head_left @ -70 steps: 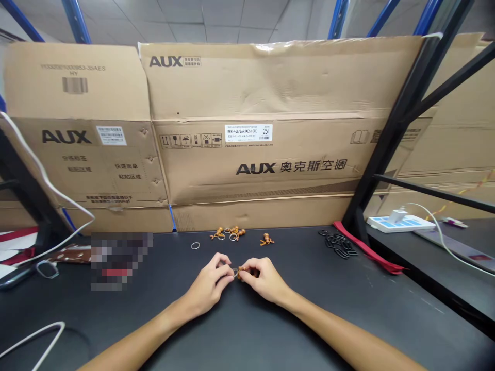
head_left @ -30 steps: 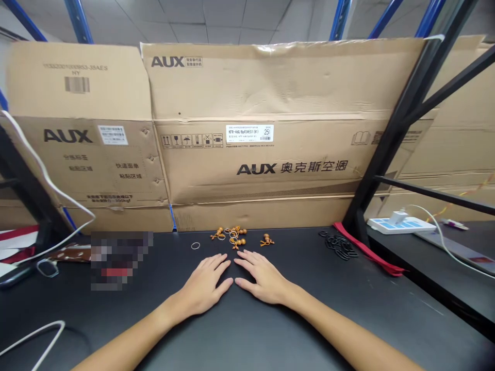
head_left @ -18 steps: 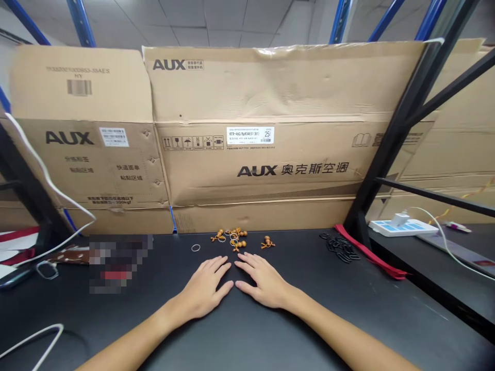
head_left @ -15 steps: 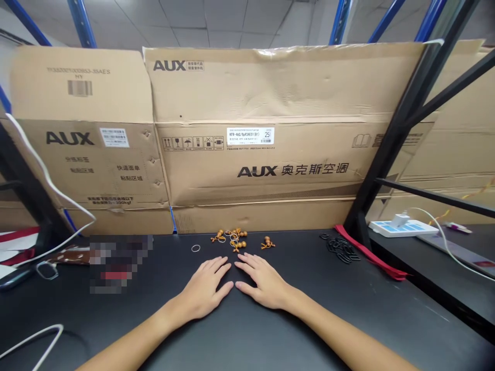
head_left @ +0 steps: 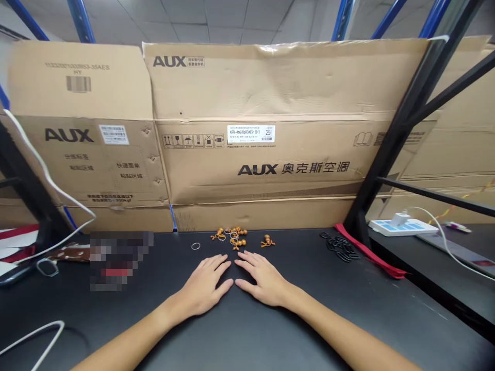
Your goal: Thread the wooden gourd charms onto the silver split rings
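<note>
1. The left hand [head_left: 203,286] lies flat, palm down on the black table [head_left: 309,319], its fingers spread and holding nothing. Its thumb is just beside the other thumb.
2. The right hand [head_left: 263,283] lies the same way, open and empty.
3. Just beyond the fingertips, near the table's far edge, a small cluster of gourd-shaped wooden beads [head_left: 232,236] lies mixed with metal rings, touching neither hand.
4. A lone gourd bead [head_left: 266,241] lies right of the cluster, and a loose metal ring [head_left: 195,246] lies left of it.
5. Further right along the far edge are a heap of black plastic clips [head_left: 340,248] and a red strap [head_left: 371,256].
6. Flattened AUX cardboard cartons [head_left: 270,165] stand upright behind the far edge.
</note>
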Tool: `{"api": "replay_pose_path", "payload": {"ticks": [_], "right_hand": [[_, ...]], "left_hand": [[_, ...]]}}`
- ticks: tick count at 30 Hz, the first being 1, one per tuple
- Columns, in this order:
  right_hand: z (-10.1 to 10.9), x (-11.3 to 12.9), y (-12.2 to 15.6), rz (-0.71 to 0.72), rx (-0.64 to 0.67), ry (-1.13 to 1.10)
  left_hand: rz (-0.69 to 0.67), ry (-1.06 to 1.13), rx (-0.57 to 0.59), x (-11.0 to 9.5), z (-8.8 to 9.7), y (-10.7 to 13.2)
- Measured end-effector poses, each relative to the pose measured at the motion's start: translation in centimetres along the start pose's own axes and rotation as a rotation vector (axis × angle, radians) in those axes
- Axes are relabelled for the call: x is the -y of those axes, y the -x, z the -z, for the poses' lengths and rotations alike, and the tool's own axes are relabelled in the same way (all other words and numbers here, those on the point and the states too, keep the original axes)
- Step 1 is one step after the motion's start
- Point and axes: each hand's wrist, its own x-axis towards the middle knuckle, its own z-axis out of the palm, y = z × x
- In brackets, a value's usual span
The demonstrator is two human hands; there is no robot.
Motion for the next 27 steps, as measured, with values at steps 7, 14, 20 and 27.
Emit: {"api": "replay_pose_path", "payload": {"ticks": [7,14,20,27], "right_hand": [[0.2,-2.3,-0.6,-0.092,-0.219,0.169],[1.1,-6.3,-1.1,-0.396,-0.182,0.293],[-0.1,-2.9,-0.8,-0.216,-0.170,0.304],[-1.5,0.7,0.2,0.118,-0.186,-0.015]], "left_hand": [[0.117,-0.081,-0.043,0.7,-0.1,-0.2],[0.462,-0.222,-0.098,3.0,-1.2,-0.7],[0.079,-0.036,-0.075,1.1,0.1,-0.6],[-0.142,0.248,-0.033,0.1,0.5,-0.5]]}}
